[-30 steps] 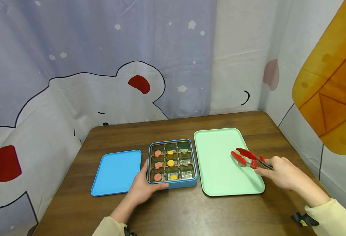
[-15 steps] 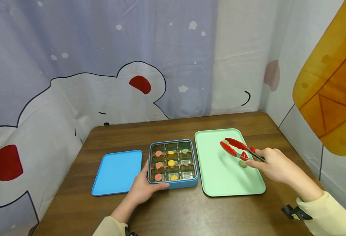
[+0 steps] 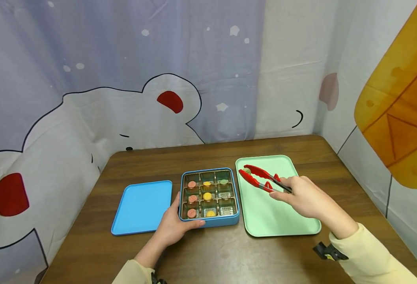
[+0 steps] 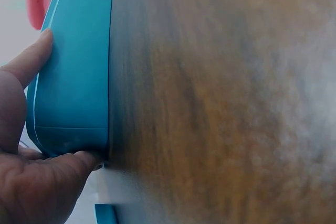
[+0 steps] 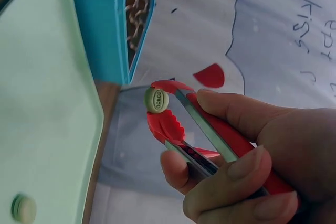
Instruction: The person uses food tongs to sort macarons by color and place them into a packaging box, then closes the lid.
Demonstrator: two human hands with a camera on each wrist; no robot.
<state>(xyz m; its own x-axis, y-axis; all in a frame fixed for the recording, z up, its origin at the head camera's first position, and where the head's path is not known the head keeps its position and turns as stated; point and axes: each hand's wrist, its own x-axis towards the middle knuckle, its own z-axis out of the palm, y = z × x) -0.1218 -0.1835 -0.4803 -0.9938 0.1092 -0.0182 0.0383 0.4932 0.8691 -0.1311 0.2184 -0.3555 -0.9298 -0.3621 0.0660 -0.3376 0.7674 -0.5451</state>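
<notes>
My left hand (image 3: pixel 172 225) grips the near left corner of a blue box (image 3: pixel 210 223), thumb on its front side and fingers along its left side. Inside, a tray with compartments bears pink pieces (image 3: pixel 192 213) in the left column, yellow pieces (image 3: pixel 207 196) in the middle column and a green piece (image 3: pixel 224 182) at the back right. With my right hand (image 3: pixel 307 199) I hold red-tipped tongs (image 5: pixel 226 142). Between their tips a small round green macaron-like piece (image 5: pixel 156 99) with raised lettering is pinched, above the far left part of the light green tray (image 3: pixel 275 221).
On the light green tray lies another green piece (image 5: pixel 23 208), seen in the right wrist view. A flat blue lid-like tray (image 3: pixel 142 207) lies left of the box. Behind the wooden table (image 3: pixel 208 260) hangs a printed curtain (image 3: pixel 222 79).
My right hand has moved left and away from me across the green tray; the tongs have lifted one green piece and carried it toward the box. The left hand and box stay put.
</notes>
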